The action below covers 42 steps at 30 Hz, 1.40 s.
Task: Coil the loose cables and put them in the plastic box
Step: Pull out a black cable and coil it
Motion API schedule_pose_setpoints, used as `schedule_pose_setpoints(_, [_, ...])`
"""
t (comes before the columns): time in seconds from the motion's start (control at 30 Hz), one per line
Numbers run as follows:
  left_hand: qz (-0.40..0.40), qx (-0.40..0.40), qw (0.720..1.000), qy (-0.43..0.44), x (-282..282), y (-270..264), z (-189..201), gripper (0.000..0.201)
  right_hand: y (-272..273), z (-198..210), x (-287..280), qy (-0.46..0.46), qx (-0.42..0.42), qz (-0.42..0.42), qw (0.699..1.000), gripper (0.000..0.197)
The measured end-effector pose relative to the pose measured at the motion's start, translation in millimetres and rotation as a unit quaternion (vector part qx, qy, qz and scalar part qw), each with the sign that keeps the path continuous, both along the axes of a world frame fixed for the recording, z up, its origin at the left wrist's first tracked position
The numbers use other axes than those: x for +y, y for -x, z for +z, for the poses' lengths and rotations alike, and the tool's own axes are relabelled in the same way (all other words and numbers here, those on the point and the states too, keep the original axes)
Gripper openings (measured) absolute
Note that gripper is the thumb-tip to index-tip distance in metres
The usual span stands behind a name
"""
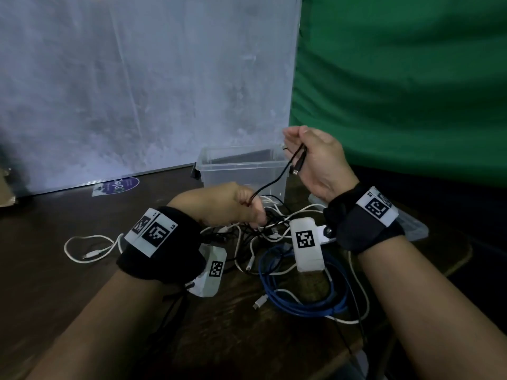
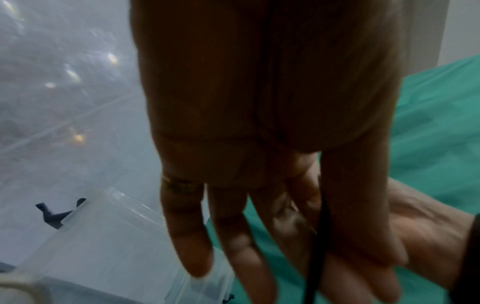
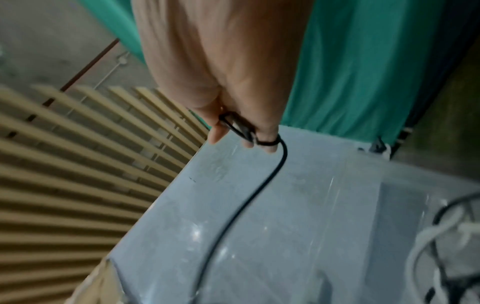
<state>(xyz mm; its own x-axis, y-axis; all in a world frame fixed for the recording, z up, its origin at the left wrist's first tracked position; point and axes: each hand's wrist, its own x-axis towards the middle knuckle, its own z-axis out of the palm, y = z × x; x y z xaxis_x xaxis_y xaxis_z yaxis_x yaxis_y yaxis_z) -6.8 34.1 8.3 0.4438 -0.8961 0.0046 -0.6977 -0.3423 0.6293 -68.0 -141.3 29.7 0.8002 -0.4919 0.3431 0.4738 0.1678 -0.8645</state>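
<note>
Black cable (image 1: 277,179) runs taut between both hands above the surface: right hand (image 1: 315,163) fingers pinch its plug end, left hand (image 1: 219,205) grips lower. Wind even loops, easing it free of the tangle (image 1: 263,231); box (image 1: 241,165) waits behind.

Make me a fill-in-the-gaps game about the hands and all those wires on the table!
1. The right hand and the left hand both hold the same ____ cable.
2. The thick coiled cable lying near the right wrist is ____.
3. The clear plastic box behind the hands has no ____ in it yet.
4. The cloth hanging behind the right hand is ____.

Missing words: black; blue; cables; green
</note>
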Motion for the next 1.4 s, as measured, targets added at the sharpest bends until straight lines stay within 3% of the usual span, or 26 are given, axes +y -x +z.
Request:
schedule_pose_setpoints(0.1, [0.004,-0.032,0.999,0.005,3.3,-4.1,4.2,0.007,-1.2,-5.7,-5.5,0.194,0.041,-0.109,0.974,0.026])
schedule_pose_setpoints(0.17, [0.042,-0.024,0.994,0.096,1.8,-5.5,7.8,0.013,-1.0,-8.8,-7.7,0.328,0.097,-0.137,0.930,0.025])
schedule_pose_setpoints(0.23, [0.084,0.007,0.975,0.204,-0.9,-5.2,10.9,0.019,1.4,-11.3,-7.3,0.391,0.142,-0.109,0.903,0.022])
schedule_pose_setpoints(0.3, [0.110,0.032,0.950,0.291,-3.0,-6.6,13.3,0.021,5.5,-12.0,-2.3,0.385,0.158,-0.055,0.908,0.024])
schedule_pose_setpoints(0.4, [0.151,0.010,0.918,0.367,-4.9,-11.2,13.1,0.021,12.3,-10.6,5.0,0.303,0.145,0.037,0.941,0.035])
schedule_pose_setpoints(0.5, [0.179,-0.004,0.908,0.378,-7.4,-12.7,10.3,0.022,17.7,-9.7,9.9,0.310,0.146,0.110,0.933,0.042])
schedule_pose_setpoints(0.57, [0.183,0.007,0.922,0.341,-9.6,-12.2,6.5,0.022,19.8,-7.0,12.7,0.276,0.121,0.121,0.946,0.041])
schedule_pose_setpoints(0.7, [0.160,0.043,0.968,0.188,-13.2,-7.4,-3.6,0.017,19.4,4.8,14.0,0.118,0.052,0.099,0.987,0.039])
schedule_pose_setpoints(0.83, [0.097,0.076,0.991,0.059,-15.6,6.5,-9.4,0.014,20.3,12.0,14.4,-0.018,-0.002,0.124,0.992,0.036])
schedule_pose_setpoints(0.9, [0.070,0.069,0.995,0.027,-15.9,11.4,-8.8,0.008,18.2,10.4,14.6,-0.040,-0.018,0.119,0.992,0.031])
schedule_pose_setpoints(1.0, [0.056,0.075,0.996,0.016,-14.2,14.5,-6.5,0.011,11.4,4.6,10.0,-0.012,-0.015,0.053,0.998,0.025])
schedule_pose_setpoints(1.07, [0.051,0.086,0.995,0.026,-11.3,15.1,-4.7,0.013,4.8,-1.9,3.2,0.062,-0.023,-0.014,0.998,0.023])
schedule_pose_setpoints(1.13, [0.050,0.102,0.991,0.067,-9.0,12.6,-1.5,0.017,1.0,-6.6,-4.2,0.186,-0.002,-0.095,0.978,0.021])
schedule_pose_setpoints(1.2, [0.063,0.103,0.984,0.133,-7.5,8.4,3.3,0.019,2.1,-9.1,-10.4,0.310,0.048,-0.140,0.939,0.020])
schedule_pose_setpoints(1.3, [0.088,0.079,0.967,0.227,-7.4,3.6,10.3,0.016,7.0,-9.5,-10.5,0.437,0.128,-0.130,0.881,0.022])
schedule_pose_setpoints(1.4, [0.115,0.034,0.946,0.302,-8.9,-0.7,13.6,0.020,10.8,-11.6,-1.3,0.400,0.150,-0.056,0.903,0.025])
